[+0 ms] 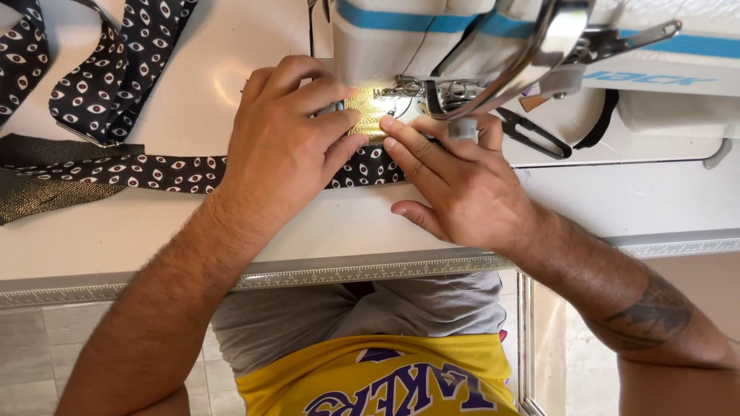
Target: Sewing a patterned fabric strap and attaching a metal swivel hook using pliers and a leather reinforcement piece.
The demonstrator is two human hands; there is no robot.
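1. The fingers [327, 123] of the left hand [281, 150] lie flat and close together, pressing down on a black strap with a white eye pattern [166, 173]; they pinch nothing, only hold it against the bench [193, 231].
2. That strap runs left to right across the bench. Its long axis passes under the left palm and carries on toward the needle area of the sewing machine [478, 46]. Further left it loops up and back, with a metal slider [81, 132] on the loop, and a dark glittery fabric piece [38, 196] lies beside it.
3. Between the two hands, just under the presser foot, sits a gold patch [368, 112] lit by the machine's lamp. It lies directly ahead of both sets of fingertips, and the left index finger touches its left edge.
4. The right hand [462, 185] comes in from the right, its fingers [408, 146] extended and held together, tips resting on the strap just below the gold patch. The thumb is tucked beneath and apart from the cloth.
5. Both hands are about equally near the patch. Black thread snips [536, 135] lie on the machine bed, to the right of the right hand.
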